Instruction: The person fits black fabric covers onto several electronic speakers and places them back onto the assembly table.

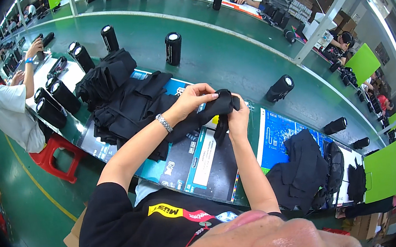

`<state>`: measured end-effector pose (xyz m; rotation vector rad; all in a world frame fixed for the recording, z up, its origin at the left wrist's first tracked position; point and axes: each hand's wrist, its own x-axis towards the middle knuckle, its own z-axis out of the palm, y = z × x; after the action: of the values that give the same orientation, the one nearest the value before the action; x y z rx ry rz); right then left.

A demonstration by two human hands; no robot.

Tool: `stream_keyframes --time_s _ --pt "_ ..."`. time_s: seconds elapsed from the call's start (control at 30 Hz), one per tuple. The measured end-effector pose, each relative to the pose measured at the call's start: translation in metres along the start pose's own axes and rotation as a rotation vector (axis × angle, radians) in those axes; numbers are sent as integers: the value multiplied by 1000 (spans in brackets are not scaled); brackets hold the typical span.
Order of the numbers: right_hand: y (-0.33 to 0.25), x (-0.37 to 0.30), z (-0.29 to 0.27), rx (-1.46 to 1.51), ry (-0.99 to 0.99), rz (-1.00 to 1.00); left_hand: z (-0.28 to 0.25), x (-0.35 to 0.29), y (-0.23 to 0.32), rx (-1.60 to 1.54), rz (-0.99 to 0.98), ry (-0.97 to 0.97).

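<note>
Just above the middle of the frame, here's the black cloth (221, 104), strung between my hands! Left hand (187, 103) pinches its upper edge, right hand (240, 121) grips its right end; neither is nearer, both touch. Its long axis seems to slant down-left, under my left wrist, towards the rumpled fabric pile (124, 100).

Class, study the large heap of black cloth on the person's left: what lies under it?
Blue-and-dark printed sheeting shows past the near and far edges of the cloth heap. Whatever lies beneath the heap's middle is covered and cannot be seen.
</note>
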<state>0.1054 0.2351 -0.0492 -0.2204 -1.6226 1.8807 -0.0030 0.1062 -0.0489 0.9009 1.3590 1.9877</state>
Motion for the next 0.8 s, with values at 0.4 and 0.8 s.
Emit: stream_keyframes --time_s 0.4,0.8 --pt "-57 28 34 166 -391 184 -48 -10 68 31 -153 -253" --pt "-19 99 77 -143 -539 128 -136 20 93 239 -127 -33"
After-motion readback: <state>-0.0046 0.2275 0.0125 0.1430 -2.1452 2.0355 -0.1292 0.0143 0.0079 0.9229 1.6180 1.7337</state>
